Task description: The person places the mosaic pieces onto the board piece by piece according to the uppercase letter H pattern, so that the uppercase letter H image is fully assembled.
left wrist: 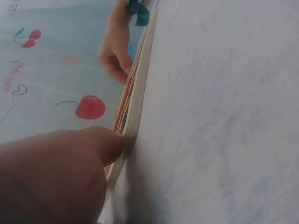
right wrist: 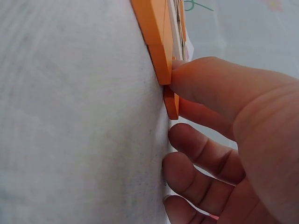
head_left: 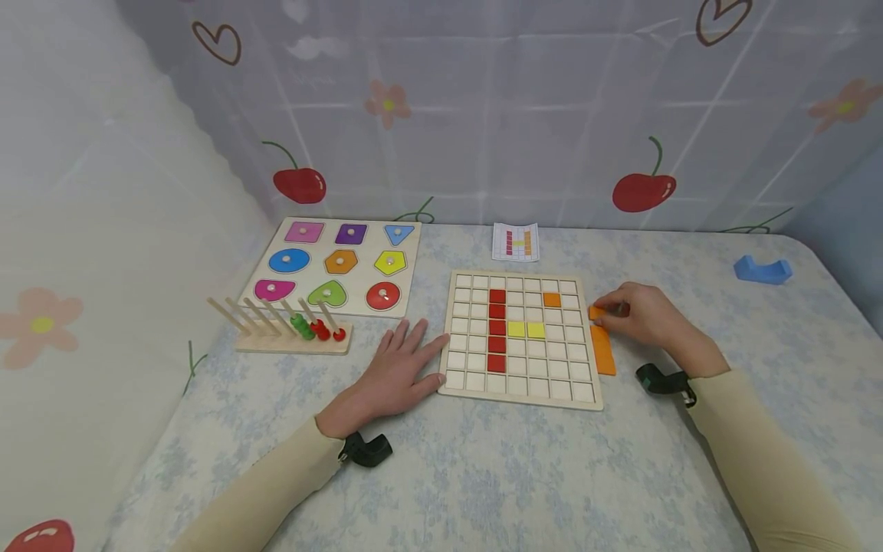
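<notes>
A: What is carried by the counter (head_left: 483,475) between the two arms?

B: A grid board (head_left: 536,366), laid flat. Its nine o'clock edge is touched by the left hand (head_left: 395,379), whose fingers are spread apart.

A: And the right hand (head_left: 645,314)?

B: It is held just outside the board's three o'clock edge. Beside that edge, towards four o'clock, a row of orange tiles (head_left: 603,353) is laid. At the row's twelve o'clock end, a single orange tile (head_left: 595,313) is clamped between thumb and forefinger; the remaining fingers are loosely bent.

A: How will that tile handle?

B: As light and stiff, most likely. It may be found a little slippery on its smooth faces, but hardly fragile.

A: Where should it be held?

B: By two opposite edges, judging by its thinness; neighbouring tiles could be nudged if the fingers were spread wider.
</notes>
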`<state>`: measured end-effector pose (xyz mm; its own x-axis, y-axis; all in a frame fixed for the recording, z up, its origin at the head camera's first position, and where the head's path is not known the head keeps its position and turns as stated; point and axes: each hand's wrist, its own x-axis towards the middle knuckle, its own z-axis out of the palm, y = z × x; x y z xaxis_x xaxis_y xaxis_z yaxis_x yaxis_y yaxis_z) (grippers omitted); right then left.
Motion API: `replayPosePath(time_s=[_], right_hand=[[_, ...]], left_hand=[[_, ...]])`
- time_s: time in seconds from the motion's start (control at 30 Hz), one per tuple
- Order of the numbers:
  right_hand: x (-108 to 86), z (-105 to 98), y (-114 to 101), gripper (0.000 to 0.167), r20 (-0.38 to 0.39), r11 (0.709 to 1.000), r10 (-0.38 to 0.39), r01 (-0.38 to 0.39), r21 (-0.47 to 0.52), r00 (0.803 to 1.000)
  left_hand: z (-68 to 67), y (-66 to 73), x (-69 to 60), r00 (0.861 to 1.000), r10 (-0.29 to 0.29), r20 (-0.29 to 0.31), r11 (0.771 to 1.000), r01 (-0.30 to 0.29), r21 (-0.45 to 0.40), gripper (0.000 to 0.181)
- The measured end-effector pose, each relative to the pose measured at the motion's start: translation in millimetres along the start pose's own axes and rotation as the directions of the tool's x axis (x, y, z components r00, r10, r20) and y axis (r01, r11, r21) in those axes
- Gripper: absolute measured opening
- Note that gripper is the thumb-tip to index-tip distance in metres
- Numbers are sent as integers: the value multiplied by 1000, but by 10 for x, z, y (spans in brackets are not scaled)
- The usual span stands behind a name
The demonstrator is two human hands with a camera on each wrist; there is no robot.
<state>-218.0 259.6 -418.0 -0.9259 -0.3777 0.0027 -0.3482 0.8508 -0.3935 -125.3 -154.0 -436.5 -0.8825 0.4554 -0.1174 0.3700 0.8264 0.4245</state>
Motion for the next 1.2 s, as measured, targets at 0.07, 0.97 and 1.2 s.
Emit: replayPosePath(time_s=[0.07,0.97,1.2], right_hand=[[0,0,-4,30,0,1000,2,-2,-1,1000],[-1,-47,-23,32,9,1000,19,-19,5,1000],[-5,-66,-74,34,-1,1000,19,-19,11,1000]], left_hand=[[-2,3,-1,1000,-2,2,1000,2,-1,65],[-4,9,2,1000,-1,2,1000,1,3,65],[-3,5,-1,1000,-3,2,1000,3,-1,65]])
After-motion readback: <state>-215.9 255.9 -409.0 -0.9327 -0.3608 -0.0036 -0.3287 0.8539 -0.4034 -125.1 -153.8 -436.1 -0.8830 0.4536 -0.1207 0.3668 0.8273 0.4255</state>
